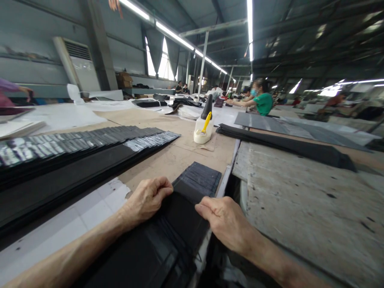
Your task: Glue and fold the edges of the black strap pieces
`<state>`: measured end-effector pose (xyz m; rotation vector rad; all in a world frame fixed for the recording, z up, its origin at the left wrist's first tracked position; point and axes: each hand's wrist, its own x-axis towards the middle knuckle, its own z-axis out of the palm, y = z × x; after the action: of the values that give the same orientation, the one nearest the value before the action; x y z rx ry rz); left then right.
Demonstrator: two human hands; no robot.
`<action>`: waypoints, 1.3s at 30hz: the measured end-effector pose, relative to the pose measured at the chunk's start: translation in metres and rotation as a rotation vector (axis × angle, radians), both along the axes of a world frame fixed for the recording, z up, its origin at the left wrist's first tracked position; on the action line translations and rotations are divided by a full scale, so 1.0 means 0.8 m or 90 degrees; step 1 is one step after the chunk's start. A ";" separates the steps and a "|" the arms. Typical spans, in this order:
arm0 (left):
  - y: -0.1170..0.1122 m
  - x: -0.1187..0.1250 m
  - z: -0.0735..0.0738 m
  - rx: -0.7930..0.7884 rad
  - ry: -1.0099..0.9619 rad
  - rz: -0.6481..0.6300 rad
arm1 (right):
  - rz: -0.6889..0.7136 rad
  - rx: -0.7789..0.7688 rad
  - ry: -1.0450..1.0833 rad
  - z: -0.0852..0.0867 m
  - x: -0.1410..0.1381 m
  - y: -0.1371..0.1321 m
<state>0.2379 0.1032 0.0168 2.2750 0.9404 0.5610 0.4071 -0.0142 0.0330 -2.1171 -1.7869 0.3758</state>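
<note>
Thumb and fingers of the bare left hand (pixel 148 198) pinch a flat, flexible black sheet (pixel 183 218) at lower centre of the frame; the bare right hand (pixel 226 220), apart from the left, pinches its right side. Upper centre, a pale plastic container (pixel 201 140) holds a yellow-handled brush (pixel 207 121). Overlapping black strips (pixel 64 162) spread across the left.

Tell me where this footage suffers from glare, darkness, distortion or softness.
Head view: the window and ceiling light strips burn out to white; same view, black material between the left hand and right hand loses detail; also head view, wide-angle distortion tilts the air conditioner, and far-right background looks soft.
</note>
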 end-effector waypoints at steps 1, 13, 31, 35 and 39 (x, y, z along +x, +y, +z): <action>0.001 0.001 0.001 0.010 0.010 -0.001 | -0.007 -0.003 0.002 0.001 0.000 -0.002; 0.015 0.013 0.015 0.118 0.209 0.002 | -0.064 0.224 -0.137 -0.049 -0.018 -0.003; 0.030 0.102 0.003 0.183 0.032 -0.320 | -0.003 0.520 -0.264 -0.079 -0.040 -0.011; 0.038 0.101 -0.011 0.053 -0.105 -0.357 | 0.006 0.541 -0.215 -0.083 -0.035 -0.011; 0.041 0.099 -0.021 0.003 -0.140 -0.353 | -0.015 0.535 -0.110 -0.087 -0.019 -0.018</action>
<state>0.3170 0.1359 0.0002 2.2819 0.1815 0.5434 0.3917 -0.0285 -0.0369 -1.5778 -1.5938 -0.5051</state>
